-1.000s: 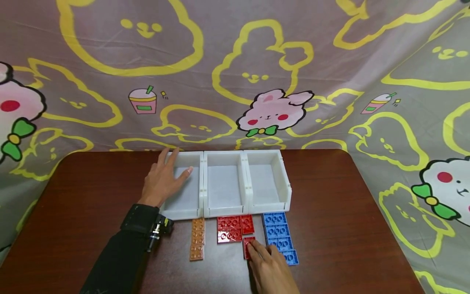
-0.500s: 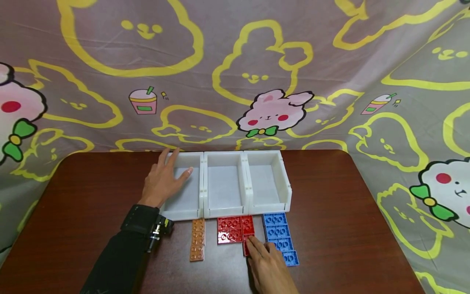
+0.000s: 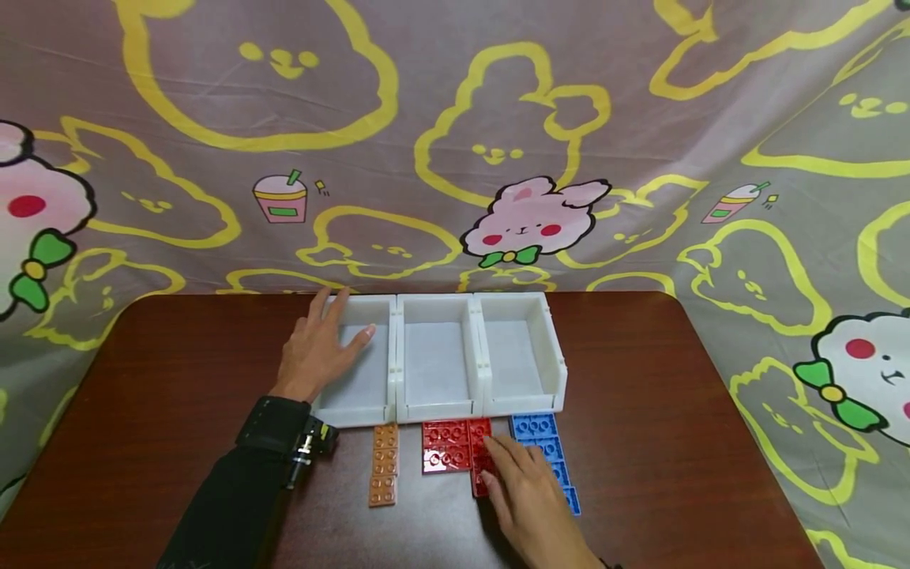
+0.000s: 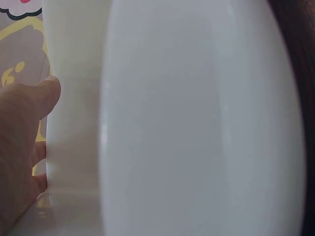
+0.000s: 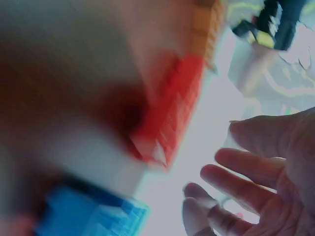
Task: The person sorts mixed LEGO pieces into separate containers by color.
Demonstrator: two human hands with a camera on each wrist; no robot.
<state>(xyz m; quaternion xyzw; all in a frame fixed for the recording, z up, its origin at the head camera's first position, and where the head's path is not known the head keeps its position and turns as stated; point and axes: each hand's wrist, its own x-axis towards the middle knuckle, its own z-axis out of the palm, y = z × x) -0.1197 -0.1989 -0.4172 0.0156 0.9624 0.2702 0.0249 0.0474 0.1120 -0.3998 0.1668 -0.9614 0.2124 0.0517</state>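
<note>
My left hand [image 3: 313, 356] lies over the left white bin [image 3: 355, 416], fingers spread toward its back left edge and thumb above its inside. In the left wrist view, the thumb [image 4: 47, 96] is beside the bin's pale wall. My right hand [image 3: 536, 498] is over the right part of the red toy bricks [image 3: 445, 458], its fingers loosely bent and partly hiding them. The right wrist view, though blurred, shows that hand's fingers [image 5: 241, 182] apart with nothing between them. Blue toy bricks [image 3: 533, 427] stand in a column, partly behind the right hand.
A middle white bin [image 3: 435, 411] and a right white bin [image 3: 558, 375] adjoin the left one. Orange toy bricks [image 3: 385, 462] form a column in front of the left bin. Everything stands on a brown table [image 3: 640, 442] before a patterned cloth [image 3: 398, 174].
The lower red brick has been pushed up against the brick above it. My right hand has come off it, its thumb and fingers now spread, shifted slightly right. The left hand stays put.
</note>
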